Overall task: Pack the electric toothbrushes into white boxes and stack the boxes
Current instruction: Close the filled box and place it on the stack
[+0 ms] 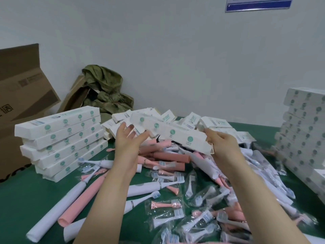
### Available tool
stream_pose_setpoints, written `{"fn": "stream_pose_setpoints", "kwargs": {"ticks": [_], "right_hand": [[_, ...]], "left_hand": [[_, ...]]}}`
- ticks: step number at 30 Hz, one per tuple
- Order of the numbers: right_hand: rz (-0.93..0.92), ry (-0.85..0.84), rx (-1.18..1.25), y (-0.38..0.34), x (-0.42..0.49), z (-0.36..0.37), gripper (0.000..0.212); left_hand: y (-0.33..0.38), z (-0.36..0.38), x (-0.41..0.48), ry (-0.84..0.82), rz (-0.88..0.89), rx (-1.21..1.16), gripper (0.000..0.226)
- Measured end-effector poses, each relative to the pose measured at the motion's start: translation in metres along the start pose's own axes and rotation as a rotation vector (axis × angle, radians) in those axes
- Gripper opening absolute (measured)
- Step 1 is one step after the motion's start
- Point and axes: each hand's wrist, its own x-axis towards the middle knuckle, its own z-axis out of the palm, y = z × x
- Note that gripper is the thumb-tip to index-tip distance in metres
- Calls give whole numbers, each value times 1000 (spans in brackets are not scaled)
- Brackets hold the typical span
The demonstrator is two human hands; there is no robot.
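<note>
One white box [175, 136]; right hand [222, 145] pinches it

A green brand word beginning with "W" runs along the flaps of the loose boxes [168, 116] in the far middle; its other letters are too blurred to read. Round green emblems with tiny, illegible print line the raised box [175, 136], the left stack [59, 131] and the right stack [302, 120]. The carton [21, 88] at far left bears a barcode label and one large dark Chinese character, partly cut off. The blue-and-white sign [258, 2] on the far wall cannot be read.
</note>
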Motion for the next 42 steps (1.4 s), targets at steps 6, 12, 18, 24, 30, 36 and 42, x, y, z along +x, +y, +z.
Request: {"fn": "stream_pose_setpoints", "kwargs": {"ticks": [6,12,18,24,30,36,42], "right_hand": [[-432,60,-352,7,-3,19,27],[-195,-280,-156,10,-9,21,27],[-275,-14,-172,9,-2,18,22],[-510,-2,-345,-3,-14,21,26],[-506,-201,-305,-14,-22,25,17],[-451,-267,-205,-22,-19,25,22],[-346,-327,-62,-18,-19,20,20]], "left_hand": [[0,10,-9,-243,-378,-188,85],[-14,9,-2,-29,-431,-437,19],[-10,15,-11,180,-241,-46,51],[-1,27,-34,49,822,635,19],[0,35,-41,-356,896,897,21],[1,31,-33,-166,933,773,32],[2,28,-35,-304,771,811,21]]}}
